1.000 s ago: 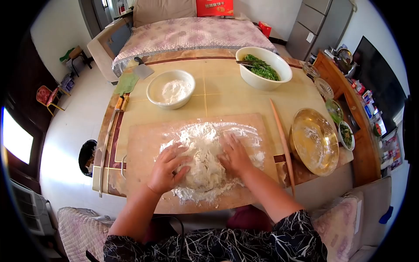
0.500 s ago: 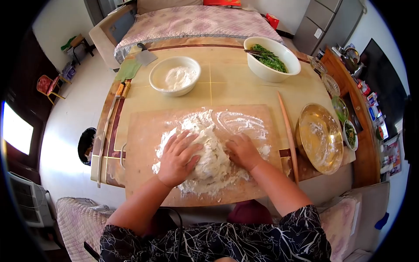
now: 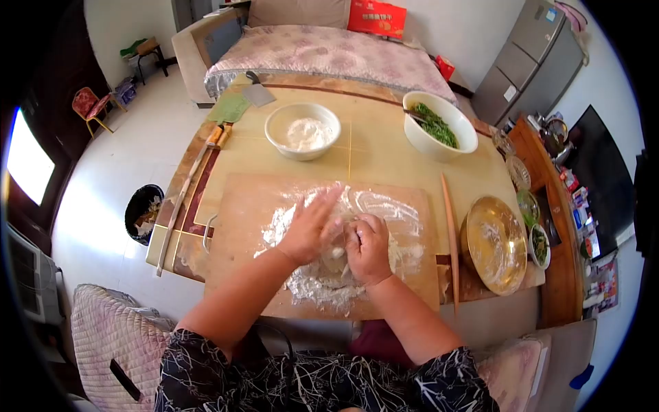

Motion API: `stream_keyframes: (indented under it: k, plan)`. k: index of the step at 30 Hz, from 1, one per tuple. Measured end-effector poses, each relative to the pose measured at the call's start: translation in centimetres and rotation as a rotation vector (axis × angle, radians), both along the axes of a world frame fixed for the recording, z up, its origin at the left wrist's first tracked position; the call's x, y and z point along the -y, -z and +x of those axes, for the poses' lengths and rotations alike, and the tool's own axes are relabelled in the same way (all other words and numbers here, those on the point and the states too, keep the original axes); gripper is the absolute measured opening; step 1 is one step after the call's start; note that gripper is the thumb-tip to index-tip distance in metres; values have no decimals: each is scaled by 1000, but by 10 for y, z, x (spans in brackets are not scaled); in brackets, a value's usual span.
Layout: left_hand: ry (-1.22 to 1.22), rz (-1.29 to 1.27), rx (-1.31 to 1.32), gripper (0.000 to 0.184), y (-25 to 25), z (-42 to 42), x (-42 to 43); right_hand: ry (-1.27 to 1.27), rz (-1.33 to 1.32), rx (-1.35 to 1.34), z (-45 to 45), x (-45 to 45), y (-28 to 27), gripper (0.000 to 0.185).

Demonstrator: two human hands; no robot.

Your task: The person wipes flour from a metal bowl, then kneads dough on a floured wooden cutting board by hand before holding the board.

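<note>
A floury lump of dough point(image 3: 333, 269) lies in loose white flour on the wooden board point(image 3: 240, 226). Over its upper left part is my left hand point(image 3: 312, 228), slightly blurred, with its fingers stretched out and pointing up and right. My right hand point(image 3: 368, 248) is beside it at the right, fingers curled in over the dough's upper edge; what they hold, if anything, is hidden. The two hands are close together. Smeared flour point(image 3: 388, 206) covers the board's upper right.
Beyond the board are a white bowl of flour point(image 3: 307, 134) and a larger bowl of chopped greens point(image 3: 439, 134). A rolling pin point(image 3: 449, 240) and a floury golden basin point(image 3: 494, 246) are at the right. A long stick point(image 3: 182, 199) and a scraper point(image 3: 258, 95) are at the left.
Both hands have left the dough's sides and come together over its upper part. My right hand's fingers have curled in. The view has shifted, so the table appears farther right and lower.
</note>
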State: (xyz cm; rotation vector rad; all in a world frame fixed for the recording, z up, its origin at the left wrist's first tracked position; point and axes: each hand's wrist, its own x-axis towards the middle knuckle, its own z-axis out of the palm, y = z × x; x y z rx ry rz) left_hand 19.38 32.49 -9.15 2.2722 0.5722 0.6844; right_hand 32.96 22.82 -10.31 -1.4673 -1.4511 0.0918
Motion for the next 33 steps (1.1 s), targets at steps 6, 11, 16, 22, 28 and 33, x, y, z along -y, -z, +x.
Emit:
stream_keyframes:
  k: [6,11,16,22,28,33]
  plan:
    - [-239,516,-192,46,20,11,20,184,-121,140,-6,-1,26,44]
    - [-310,516,-240,39,30,32,13,139,-265,-62,13,-18,43,43]
    - [-303,469,-296,25,22,53,-5,239,-465,-155,35,-40,45,28]
    - [-378,322,-486,32,1,82,-19,432,-616,-31,54,-57,39,46]
    - [-374,105,-346,43,-20,68,-30,223,-391,-380,53,-37,30,45]
    - [-268,366,23,52,-5,62,-45,105,-138,-149,9,-4,4,23]
